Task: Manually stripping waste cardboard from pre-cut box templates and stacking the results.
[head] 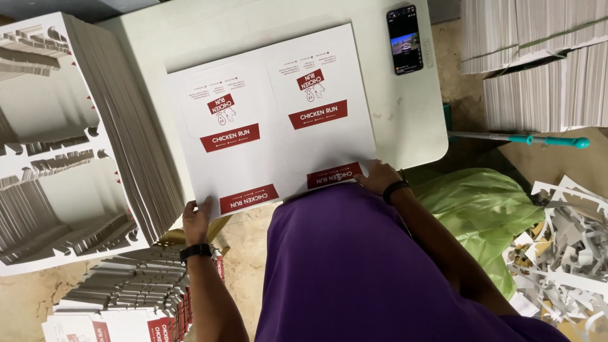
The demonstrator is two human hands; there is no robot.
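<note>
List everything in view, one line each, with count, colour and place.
printed card sheet: one, white with red bands, flat on the table, both hands at its near edge
table: one, pale grey-white, centre
phone: one, black, screen lit, far right part of the table
die-cut sheet stack: one tall stack, white, left of the table
lower card stack: one, white and red, bottom left
bundled sheet stacks: several, white, top right
pole: one, grey with teal grips, right
plastic bag: one, green, right of the person
offcut scraps: a heap, white, bottom right
left hand: black wristband, grips the sheet's near left corner
right hand: black wristband, on the near right edge
</note>
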